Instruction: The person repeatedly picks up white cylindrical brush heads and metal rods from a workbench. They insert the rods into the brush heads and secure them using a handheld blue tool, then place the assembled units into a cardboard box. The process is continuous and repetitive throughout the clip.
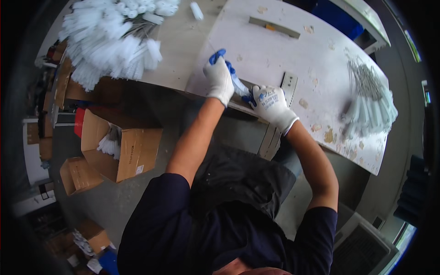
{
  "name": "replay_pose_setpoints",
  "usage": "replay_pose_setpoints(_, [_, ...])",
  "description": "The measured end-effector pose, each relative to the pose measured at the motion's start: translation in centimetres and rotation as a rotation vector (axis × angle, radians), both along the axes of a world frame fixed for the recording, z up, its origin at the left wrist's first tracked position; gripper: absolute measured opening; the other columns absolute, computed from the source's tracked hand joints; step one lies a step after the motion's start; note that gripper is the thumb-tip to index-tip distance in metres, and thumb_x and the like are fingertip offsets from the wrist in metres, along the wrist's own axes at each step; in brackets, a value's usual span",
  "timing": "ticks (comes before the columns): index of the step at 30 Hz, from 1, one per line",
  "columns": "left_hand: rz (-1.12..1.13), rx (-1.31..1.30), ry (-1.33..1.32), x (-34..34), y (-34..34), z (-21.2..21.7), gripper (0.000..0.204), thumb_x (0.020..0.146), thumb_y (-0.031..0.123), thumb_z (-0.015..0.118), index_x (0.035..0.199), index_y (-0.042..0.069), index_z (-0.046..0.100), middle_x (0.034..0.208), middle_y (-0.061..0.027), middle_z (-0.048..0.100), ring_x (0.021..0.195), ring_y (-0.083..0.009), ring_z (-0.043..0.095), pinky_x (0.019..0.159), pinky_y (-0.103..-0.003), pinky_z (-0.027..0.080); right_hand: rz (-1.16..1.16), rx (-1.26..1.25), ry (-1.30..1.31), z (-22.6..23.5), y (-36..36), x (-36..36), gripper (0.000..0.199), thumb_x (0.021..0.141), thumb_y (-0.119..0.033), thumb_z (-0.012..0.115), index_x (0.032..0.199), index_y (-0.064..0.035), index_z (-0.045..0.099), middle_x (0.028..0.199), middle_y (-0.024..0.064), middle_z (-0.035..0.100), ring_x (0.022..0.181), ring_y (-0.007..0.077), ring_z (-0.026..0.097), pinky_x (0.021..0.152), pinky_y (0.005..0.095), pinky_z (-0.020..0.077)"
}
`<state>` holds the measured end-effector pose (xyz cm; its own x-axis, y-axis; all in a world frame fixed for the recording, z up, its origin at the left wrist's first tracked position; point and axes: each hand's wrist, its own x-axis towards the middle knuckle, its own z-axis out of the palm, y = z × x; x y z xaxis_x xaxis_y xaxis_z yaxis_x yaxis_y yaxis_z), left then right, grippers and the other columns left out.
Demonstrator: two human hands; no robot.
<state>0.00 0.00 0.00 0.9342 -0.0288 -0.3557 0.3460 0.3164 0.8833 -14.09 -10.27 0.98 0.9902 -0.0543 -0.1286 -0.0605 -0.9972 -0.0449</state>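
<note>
Table: a pale top (275, 57), stained and chipped in patches, its near edge running past both hands.
Brush heap: a large pile of white brushes (107, 52) with thin wire stems, covering the left end of the table and reaching its near edge.
Open box: a brown cardboard box (140, 153) on the floor (123, 201), below the near edge at the left, with more white brushes inside.
Brush bundle: a smaller batch (369, 107) along the right edge, wire stems toward the far side, white ends toward the near right corner.
Small box: a second carton (82, 174) just beside the open one.
Right hand: gloved (271, 104), at the near edge, fingers bent over one end of a brush; grip hidden, so its firmness cannot be told.
Left hand: gloved (219, 78), closed, gripping the other end.
Metal bar: lying (288, 31) toward the far edge.
Metal plate: perforated (288, 86), just beyond the right hand.
Held brush: pale and slender (239, 85), slanting between the hands, just inside the near edge.
Loose brush: single, white (197, 11), right of the heap.
</note>
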Motion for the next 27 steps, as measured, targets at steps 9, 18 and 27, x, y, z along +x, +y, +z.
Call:
replay_pose_setpoints(9, [-0.628, 0.453, -0.553, 0.6, -8.1, -2.7, 0.021, 0.093, 0.012, 0.059, 0.105, 0.006, 0.075, 0.066, -0.0008, 0.061, 0.054, -0.0092, 0.052, 0.049, -0.029, 0.043, 0.079, 0.198, -0.303, -2.0, -1.4, -0.8, 0.035, 0.078, -0.039, 0.076, 0.089, -0.0086, 0.064, 0.087, 0.0101, 0.069, 0.083, 0.0289, 0.07, 0.078, 0.0416, 0.0536])
replay_pose_setpoints(18, [-0.724, 0.565, -0.557, 4.3, -5.3, -2.4, 0.025, 0.097, 0.023, 0.057, 0.093, 0.004, 0.073, 0.066, -0.0074, 0.064, 0.054, -0.017, 0.06, 0.055, -0.037, 0.049, -0.139, 0.161, -0.192, -0.3, 0.8, 1.2, 0.034, 0.084, -0.044, 0.07, 0.086, -0.0096, 0.069, 0.082, 0.0127, 0.07, 0.079, 0.0315, 0.07, 0.076, 0.0435, 0.0538])
replay_pose_setpoints(27, [-0.255, 1.069, -0.954, 17.5, 0.9, 0.9, 0.032, 0.096, 0.035, 0.061, 0.11, 0.008, 0.07, 0.091, -0.0154, 0.071, 0.085, -0.0331, 0.069, 0.08, -0.043, 0.052, -0.095, 0.156, -0.452, -2.0, 1.0, 0.0, 0.033, 0.081, -0.038, 0.075, 0.089, -0.0068, 0.067, 0.087, 0.0131, 0.067, 0.082, 0.032, 0.067, 0.075, 0.0443, 0.0526])
